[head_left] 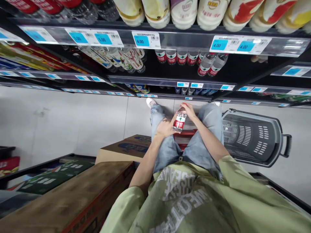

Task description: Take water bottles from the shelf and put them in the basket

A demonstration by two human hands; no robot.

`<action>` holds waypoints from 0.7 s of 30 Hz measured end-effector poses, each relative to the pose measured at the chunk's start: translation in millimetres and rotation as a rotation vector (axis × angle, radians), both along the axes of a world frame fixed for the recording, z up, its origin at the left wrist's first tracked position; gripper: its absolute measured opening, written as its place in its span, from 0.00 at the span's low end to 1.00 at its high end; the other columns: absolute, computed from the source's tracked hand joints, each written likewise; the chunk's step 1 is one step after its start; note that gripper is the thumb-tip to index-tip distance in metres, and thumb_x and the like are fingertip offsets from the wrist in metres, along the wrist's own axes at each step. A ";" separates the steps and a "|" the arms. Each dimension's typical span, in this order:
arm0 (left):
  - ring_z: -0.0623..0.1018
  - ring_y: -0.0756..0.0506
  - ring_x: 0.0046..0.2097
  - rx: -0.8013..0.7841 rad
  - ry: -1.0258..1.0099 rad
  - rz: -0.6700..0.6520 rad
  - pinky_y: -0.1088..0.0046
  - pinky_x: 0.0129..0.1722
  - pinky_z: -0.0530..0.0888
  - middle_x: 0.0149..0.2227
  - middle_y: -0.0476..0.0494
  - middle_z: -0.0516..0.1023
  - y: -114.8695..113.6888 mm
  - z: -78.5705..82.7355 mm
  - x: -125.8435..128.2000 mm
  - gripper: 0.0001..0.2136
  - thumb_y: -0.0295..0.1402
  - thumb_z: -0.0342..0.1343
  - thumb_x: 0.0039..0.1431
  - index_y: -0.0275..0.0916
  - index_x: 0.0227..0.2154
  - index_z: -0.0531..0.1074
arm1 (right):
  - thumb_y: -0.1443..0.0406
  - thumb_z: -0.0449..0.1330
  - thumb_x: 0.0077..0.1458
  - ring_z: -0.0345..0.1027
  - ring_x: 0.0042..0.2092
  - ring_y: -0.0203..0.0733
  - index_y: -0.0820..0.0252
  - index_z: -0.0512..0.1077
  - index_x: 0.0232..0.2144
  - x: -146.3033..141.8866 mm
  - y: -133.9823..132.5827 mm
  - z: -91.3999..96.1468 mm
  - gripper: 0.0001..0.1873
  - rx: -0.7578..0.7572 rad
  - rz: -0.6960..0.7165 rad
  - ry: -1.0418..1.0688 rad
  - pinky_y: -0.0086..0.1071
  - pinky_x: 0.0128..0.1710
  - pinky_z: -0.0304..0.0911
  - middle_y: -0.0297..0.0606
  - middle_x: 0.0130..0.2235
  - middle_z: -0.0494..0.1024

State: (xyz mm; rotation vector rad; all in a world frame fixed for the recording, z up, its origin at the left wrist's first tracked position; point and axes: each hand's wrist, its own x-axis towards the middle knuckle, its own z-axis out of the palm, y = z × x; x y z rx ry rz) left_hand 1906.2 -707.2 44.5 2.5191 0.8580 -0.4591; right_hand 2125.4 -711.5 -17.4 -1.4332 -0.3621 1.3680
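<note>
Between my knees I hold a small clear water bottle [179,122] with a red and white label. My left hand [167,127] is closed around the lower part of the bottle from the left. At the bottle's top, my right hand [189,110] has its fingers closed around the neck, where a bit of red cap shows. The bottle is tilted, its top leaning away from me. Similar water bottles [181,58] with red labels stand on the shelf in front, with two more bottles [215,67] nearer its edge.
Shelving with price tags [146,40] runs across the front, milky drink bottles [184,13] on its upper level. To my right on the floor lies a grey shopping basket [252,137] with a handle. Cardboard boxes [70,191] stand behind me at left. Something red [181,138] shows between my legs.
</note>
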 end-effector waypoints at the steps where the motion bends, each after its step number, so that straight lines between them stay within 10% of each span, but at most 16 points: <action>1: 0.88 0.27 0.54 0.004 -0.002 0.003 0.56 0.63 0.74 0.51 0.24 0.88 -0.2 -0.2 0.0 0.57 0.61 0.69 0.69 0.30 0.85 0.49 | 0.44 0.81 0.49 0.82 0.38 0.47 0.53 0.78 0.30 -0.2 0.1 0.2 0.25 0.005 0.000 0.004 0.37 0.37 0.81 0.34 0.32 0.83; 21: 0.88 0.28 0.54 -0.012 -0.060 0.087 0.57 0.62 0.77 0.48 0.29 0.89 3.4 8.4 0.0 0.57 0.59 0.71 0.68 0.29 0.84 0.52 | 0.60 0.72 0.49 0.87 0.48 0.53 0.59 0.84 0.42 13.1 -5.9 20.6 0.17 0.037 0.117 0.350 0.40 0.47 0.84 0.43 0.42 0.90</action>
